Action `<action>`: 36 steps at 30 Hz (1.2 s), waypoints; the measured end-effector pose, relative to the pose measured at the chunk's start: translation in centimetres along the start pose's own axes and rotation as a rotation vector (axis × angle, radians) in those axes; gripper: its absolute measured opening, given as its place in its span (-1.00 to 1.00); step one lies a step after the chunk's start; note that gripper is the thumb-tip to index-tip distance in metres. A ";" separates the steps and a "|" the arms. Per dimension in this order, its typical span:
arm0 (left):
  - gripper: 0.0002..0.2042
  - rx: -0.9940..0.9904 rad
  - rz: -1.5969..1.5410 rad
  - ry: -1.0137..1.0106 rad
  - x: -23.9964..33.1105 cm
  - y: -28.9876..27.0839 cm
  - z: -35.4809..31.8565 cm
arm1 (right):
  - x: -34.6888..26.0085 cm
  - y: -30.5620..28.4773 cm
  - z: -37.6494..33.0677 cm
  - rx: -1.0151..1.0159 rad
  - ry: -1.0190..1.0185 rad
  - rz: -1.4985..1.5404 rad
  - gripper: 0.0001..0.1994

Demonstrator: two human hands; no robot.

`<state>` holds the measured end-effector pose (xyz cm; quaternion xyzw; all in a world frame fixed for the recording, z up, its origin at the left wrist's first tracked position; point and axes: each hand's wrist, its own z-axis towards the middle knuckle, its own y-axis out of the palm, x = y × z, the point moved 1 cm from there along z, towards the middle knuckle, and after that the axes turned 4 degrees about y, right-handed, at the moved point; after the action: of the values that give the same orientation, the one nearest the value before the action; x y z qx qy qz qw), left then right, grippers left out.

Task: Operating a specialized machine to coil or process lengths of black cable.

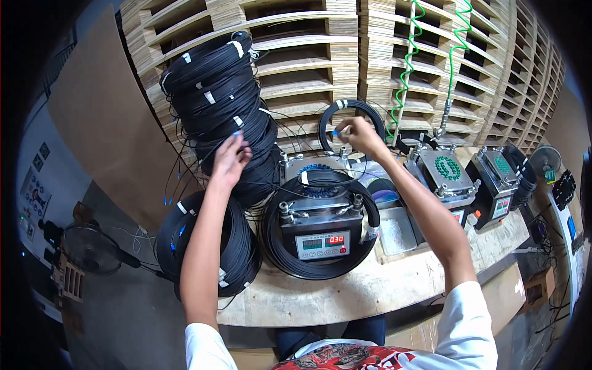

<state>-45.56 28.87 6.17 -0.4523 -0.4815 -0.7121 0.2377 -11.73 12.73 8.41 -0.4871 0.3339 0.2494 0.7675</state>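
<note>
The left hand [232, 161] pinches one blue plug [237, 132], the right hand [365, 137] another blue plug [335, 132]. Below and between these grips, a black cable coil [317, 271] loops around a machine [324, 221]; hasty pulling could snag it on corner posts [357, 202].

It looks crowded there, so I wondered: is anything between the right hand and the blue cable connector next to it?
Nothing visible is: the right hand seems to pinch the blue cable connector. A black cable coil is behind them, not between.
</note>
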 end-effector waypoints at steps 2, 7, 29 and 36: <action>-0.66 -0.103 0.144 -0.111 -0.8 3.4 0.4 | -1.3 0.8 0.4 -0.136 -0.127 -0.170 -0.77; -0.66 -0.434 0.921 -0.063 -2.3 7.5 2.0 | -1.5 2.2 0.6 -0.237 -0.274 -0.341 -0.78; -0.84 -0.737 1.350 0.327 -3.6 10.0 1.3 | -4.6 5.4 2.9 -0.807 -0.312 -0.939 -0.93; -0.83 -0.746 1.339 0.271 -2.8 9.7 1.0 | -4.6 5.0 1.4 -0.740 -0.569 -0.943 -0.87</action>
<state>-36.28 25.38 8.40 -0.6059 0.1990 -0.5809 0.5059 -17.88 15.78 9.38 -0.7276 -0.2387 0.1040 0.6347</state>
